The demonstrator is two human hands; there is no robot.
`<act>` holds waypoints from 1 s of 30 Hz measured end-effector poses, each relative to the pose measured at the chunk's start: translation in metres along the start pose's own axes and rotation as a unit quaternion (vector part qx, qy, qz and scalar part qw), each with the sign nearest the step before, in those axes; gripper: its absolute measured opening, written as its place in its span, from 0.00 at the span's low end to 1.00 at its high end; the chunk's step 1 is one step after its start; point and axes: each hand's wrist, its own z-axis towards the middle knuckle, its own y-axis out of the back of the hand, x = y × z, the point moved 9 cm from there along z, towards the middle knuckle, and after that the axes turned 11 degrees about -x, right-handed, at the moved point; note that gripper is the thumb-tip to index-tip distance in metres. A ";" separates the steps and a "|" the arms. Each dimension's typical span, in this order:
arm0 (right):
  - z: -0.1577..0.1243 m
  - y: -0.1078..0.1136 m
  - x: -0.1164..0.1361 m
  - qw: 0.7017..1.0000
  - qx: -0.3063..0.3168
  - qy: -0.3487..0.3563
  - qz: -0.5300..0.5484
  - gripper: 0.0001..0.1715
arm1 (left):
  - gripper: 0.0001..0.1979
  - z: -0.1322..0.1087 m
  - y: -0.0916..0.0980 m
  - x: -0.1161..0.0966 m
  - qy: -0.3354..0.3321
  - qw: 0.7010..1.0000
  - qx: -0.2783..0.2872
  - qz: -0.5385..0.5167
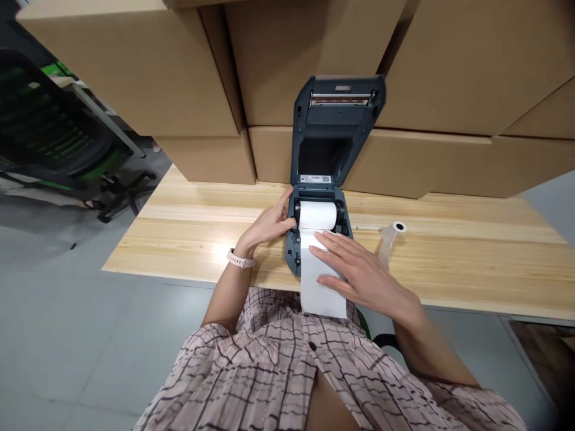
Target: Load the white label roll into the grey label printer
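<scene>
A dark grey label printer (293, 254) stands on the wooden table with its lid (305, 143) tilted up and back. Inside it sits a roll of white labels (317, 214), and its strip (321, 299) runs toward me over the printer's front and past the table edge. My right hand (353, 266) lies flat on that strip, fingers stretched out. At the printer's left side is my left hand (272, 224), thumb and forefinger apart and touching the casing. It holds nothing that I can see.
Large cardboard boxes (305, 54) are stacked along the back of the wooden table (458, 251). Right of the printer lies a small empty-cored roll with a translucent strip (399, 227). An office chair (54, 126) stands on the floor at the left.
</scene>
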 end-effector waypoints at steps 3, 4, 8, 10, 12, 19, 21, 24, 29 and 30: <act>0.000 -0.002 0.003 0.999 -0.033 0.004 -0.010 0.36 | 0.50 0.000 -0.001 0.003 0.003 1.000 -0.007 -0.001; -0.001 -0.001 0.003 0.999 -0.043 0.006 -0.014 0.36 | 0.50 0.000 -0.001 0.004 0.003 1.000 -0.007 -0.002; -0.003 0.003 0.004 0.997 -0.073 0.021 -0.035 0.33 | 0.49 0.003 -0.001 0.010 -0.002 1.000 -0.006 -0.002; -0.004 0.003 0.007 0.996 -0.075 0.025 -0.045 0.33 | 0.48 0.003 0.001 0.013 -0.006 0.999 -0.025 0.021; -0.005 -0.001 0.013 0.995 -0.081 0.026 -0.055 0.35 | 0.46 -0.002 0.008 0.010 -0.029 0.992 -0.099 0.074; -0.022 0.013 0.023 0.994 -0.110 0.024 -0.011 0.30 | 0.29 -0.084 -0.046 -0.071 -0.329 0.918 -0.138 0.174; -0.025 0.037 0.012 0.991 -0.098 0.043 0.085 0.20 | 0.30 -0.102 -0.065 -0.077 -0.348 0.904 -0.115 0.219; -0.005 0.095 -0.041 0.964 -0.197 -0.020 0.175 0.12 | 0.34 -0.118 -0.074 -0.079 -0.361 0.889 -0.126 0.250; 0.087 0.153 -0.144 0.881 -0.373 -0.154 0.248 0.47 | 0.35 -0.135 -0.070 -0.080 -0.371 0.896 -0.152 0.192; 0.114 0.150 -0.155 0.881 -0.341 -0.158 0.286 0.52 | 0.34 -0.137 -0.069 -0.081 -0.367 0.900 -0.156 0.178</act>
